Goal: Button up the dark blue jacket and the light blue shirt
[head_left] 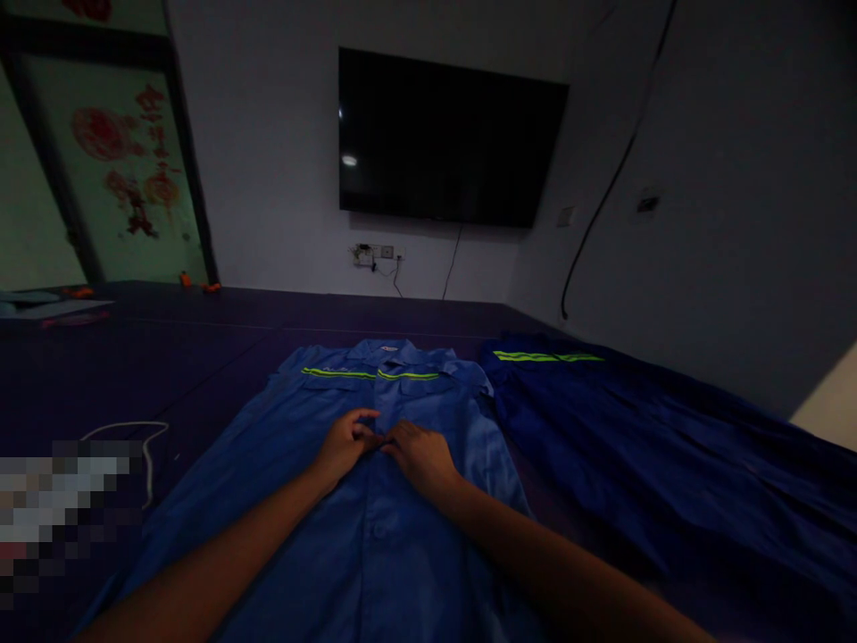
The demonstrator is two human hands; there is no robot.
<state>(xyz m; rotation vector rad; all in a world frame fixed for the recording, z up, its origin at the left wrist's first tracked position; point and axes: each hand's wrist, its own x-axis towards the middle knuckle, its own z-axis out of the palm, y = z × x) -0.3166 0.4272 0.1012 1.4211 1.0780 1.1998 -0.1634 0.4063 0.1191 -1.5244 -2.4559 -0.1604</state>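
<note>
A blue work shirt with yellow-green stripes across the chest lies front up, its collar pointing away from me. Both my hands meet at its front placket, below the striped band. My left hand is closed in a pinch on the placket, thumb and fingertips close together. From the other side, my right hand pinches the same spot, fingers bent down on the cloth. The bit of placket between the fingertips is mostly hidden, and I cannot make out a button there. Lower on the placket a button shows faintly.
Dark blue clothing with a yellow-green stripe lies to the right of the shirt. On the left is a white cord beside a blurred-out object. A television hangs on the far wall, and a door stands at far left.
</note>
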